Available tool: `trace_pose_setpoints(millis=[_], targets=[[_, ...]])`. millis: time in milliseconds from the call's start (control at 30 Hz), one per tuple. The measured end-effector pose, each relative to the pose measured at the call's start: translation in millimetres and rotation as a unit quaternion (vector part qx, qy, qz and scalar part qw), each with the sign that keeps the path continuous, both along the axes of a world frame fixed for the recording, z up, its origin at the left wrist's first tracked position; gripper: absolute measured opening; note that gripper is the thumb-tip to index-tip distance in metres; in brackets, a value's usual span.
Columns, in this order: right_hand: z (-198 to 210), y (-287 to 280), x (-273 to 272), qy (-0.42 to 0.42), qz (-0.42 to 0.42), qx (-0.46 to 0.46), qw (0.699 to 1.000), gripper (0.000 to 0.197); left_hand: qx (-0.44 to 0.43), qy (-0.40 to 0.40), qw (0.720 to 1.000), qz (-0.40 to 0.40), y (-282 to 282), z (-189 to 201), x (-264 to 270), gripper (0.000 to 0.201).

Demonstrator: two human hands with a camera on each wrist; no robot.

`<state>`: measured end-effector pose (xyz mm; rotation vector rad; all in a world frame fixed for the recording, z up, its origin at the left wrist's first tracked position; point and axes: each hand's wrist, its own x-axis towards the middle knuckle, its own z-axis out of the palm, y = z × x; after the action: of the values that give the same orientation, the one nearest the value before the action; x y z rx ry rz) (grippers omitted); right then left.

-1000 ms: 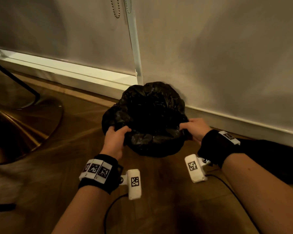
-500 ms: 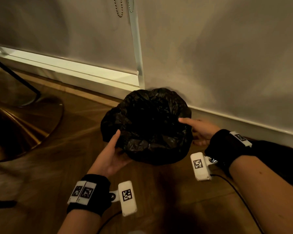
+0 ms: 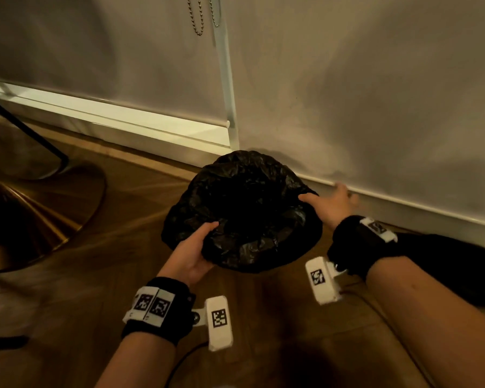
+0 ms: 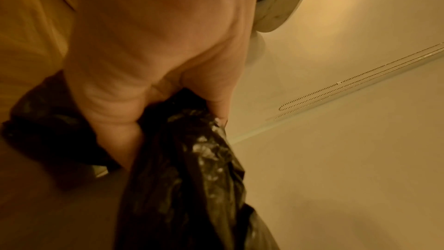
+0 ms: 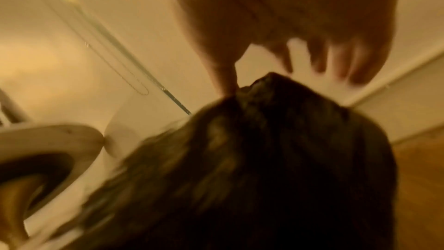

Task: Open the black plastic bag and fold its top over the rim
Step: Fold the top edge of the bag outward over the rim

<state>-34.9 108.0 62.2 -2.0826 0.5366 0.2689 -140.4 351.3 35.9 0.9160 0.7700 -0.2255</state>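
A crinkled black plastic bag (image 3: 244, 211) sits on the wooden floor (image 3: 76, 289) close against the pale wall (image 3: 361, 93), its glossy film bunched into a rounded, puffy collar around a dark open mouth. What the bag is draped over is hidden beneath the plastic.

The left hand (image 3: 189, 254) cups the near left edge of the bag from below, palm up, thumb laid over the top of the folded film; the left wrist view shows fingers curled into the wrinkled plastic, gripping a gathered fold.

The right hand (image 3: 329, 204) is at the bag's right edge, its fingers spread and blurred towards the skirting board (image 3: 403, 203). In the right wrist view the thumb tip touches a raised peak of the plastic while the other fingers hang loose and apart above it, holding nothing.

A smooth brass-coloured disc base (image 3: 34, 219) lies well to the left, and a beaded chain (image 3: 199, 15) hangs on the wall above.
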Motion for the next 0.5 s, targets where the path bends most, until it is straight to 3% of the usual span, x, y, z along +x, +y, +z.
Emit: trace_pose_setpoints(millis=[33,100,133,200,300,400,500], targets=[[-2.4,2.6,-16.8,-0.014,-0.082,0.005,0.997,0.109,-0.007,-0.007,1.0,0.009,-4.3,-1.9,0.1,0.038],[-9.7,20.9,-52.2,0.04,-0.187,0.141,0.971,0.121,-0.01,-0.025,0.999,0.022,-15.1,-2.9,1.3,0.034],[-14.3,33.8,-67.1,0.087,-0.198,0.226,0.95,0.121,-0.012,-0.032,0.999,0.026,-22.5,-3.1,1.8,0.032],[-25.7,56.0,-80.6,0.146,-0.177,0.325,0.917,0.102,-0.008,-0.038,0.999,0.025,-35.9,-4.3,1.6,0.032],[-32.0,57.5,-60.6,0.127,-0.164,0.308,0.929,0.07,-0.042,-0.044,0.998,0.016,-46.5,-5.5,2.5,0.039],[-32.6,38.6,-34.2,0.115,-0.102,0.258,0.954,0.063,-0.106,-0.038,0.992,0.061,-39.4,-6.9,6.1,0.041],[-39.5,18.9,-12.9,0.11,-0.078,0.281,0.95,0.054,-0.157,-0.032,0.984,0.075,-32.7,-10.9,8.9,0.042]])
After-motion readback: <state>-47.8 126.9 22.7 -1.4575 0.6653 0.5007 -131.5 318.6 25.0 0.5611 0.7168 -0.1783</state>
